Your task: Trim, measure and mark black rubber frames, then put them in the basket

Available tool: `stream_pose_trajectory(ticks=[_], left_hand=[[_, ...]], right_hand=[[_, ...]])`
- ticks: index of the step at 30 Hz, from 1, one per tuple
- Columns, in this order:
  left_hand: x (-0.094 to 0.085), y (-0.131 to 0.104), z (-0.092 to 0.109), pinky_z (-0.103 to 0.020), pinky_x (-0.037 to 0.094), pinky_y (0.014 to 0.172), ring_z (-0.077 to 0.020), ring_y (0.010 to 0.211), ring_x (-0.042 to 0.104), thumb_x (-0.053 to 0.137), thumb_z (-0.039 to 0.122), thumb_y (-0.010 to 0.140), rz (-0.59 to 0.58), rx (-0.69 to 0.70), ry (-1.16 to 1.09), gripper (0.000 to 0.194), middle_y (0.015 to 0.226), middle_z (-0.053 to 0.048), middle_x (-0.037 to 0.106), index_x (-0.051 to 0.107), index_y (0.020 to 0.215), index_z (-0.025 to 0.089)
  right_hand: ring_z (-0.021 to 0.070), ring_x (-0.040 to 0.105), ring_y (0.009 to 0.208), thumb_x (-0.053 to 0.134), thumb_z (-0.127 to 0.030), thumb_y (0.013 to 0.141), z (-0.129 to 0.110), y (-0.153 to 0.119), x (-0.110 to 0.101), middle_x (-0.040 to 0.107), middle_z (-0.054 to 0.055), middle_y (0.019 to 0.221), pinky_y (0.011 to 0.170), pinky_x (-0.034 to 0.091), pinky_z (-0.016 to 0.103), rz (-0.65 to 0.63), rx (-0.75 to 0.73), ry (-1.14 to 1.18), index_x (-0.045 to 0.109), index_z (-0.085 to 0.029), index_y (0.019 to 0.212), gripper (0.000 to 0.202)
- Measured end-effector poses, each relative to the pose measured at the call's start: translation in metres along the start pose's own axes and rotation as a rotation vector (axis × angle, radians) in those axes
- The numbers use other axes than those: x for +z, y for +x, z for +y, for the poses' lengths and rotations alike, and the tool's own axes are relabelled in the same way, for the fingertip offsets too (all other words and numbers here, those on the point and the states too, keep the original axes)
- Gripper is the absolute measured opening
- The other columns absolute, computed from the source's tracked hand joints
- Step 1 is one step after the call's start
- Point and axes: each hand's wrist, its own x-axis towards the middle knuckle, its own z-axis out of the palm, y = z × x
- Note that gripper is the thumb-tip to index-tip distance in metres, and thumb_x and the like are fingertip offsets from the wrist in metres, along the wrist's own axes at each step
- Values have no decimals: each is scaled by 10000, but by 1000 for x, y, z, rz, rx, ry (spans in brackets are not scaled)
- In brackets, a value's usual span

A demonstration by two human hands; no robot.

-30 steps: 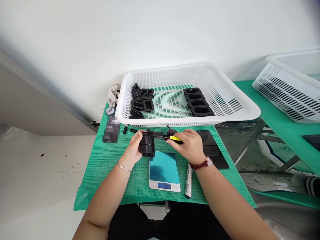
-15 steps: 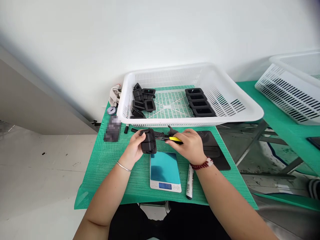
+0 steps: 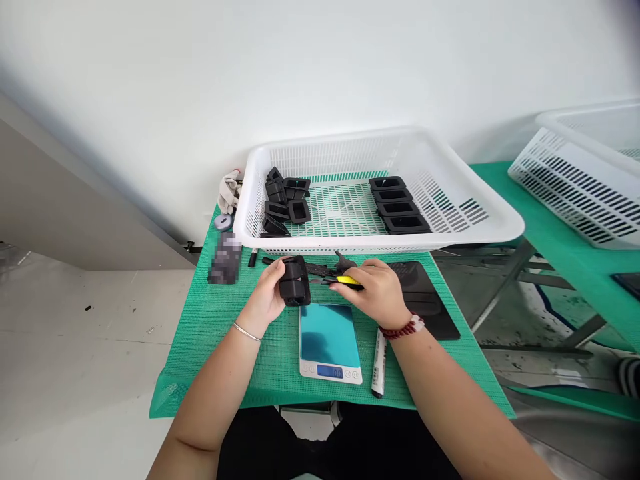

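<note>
My left hand grips a black plastic part, a framed box-like piece, above the upper left of a digital scale. In my right hand is a yellow and black knife, its blade end pointing left toward the part, with a small gap between them. The scale's display is lit and nothing lies on its plate. Behind the hands, a white basket holds loose black parts on the left and a row of similar ones on the right.
A marker lies right of the scale, beside a dark flat device. Left on the green table cover are a blurred dark item, a round lid and a cloth glove. Another basket stands at right.
The black part has turned slightly in my left hand and shifted a little left. The knife blade now sits slightly apart from it; my right hand has moved slightly left.
</note>
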Motion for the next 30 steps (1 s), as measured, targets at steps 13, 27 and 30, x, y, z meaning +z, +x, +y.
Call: stream_pose_trajectory(ticks=[13, 27, 30], left_hand=[[-5, 4, -5, -223, 483, 595, -116, 663, 607, 766, 454, 656, 90, -12, -26, 369, 736, -8, 639, 648, 828, 149], [0, 1, -4, -213, 434, 499, -98, 558, 559, 743, 488, 668, 28, -96, 36, 374, 666, 5, 599, 623, 769, 149], [2, -3, -6, -210, 420, 469, -91, 524, 537, 767, 481, 637, -70, -137, 98, 383, 642, 11, 578, 608, 726, 143]], right_hand=[[127, 506, 479, 556, -531, 840, -1, 1, 0, 576, 6, 493, 664, 432, 310, -42, -13, 56, 620, -184, 630, 411], [126, 510, 478, 545, -512, 853, 3, 0, 0, 573, 2, 490, 708, 433, 322, -35, -2, 45, 616, -187, 636, 398], [134, 513, 478, 538, -500, 864, 7, -1, -1, 561, 3, 471, 665, 430, 311, 68, 55, -44, 631, -182, 660, 389]])
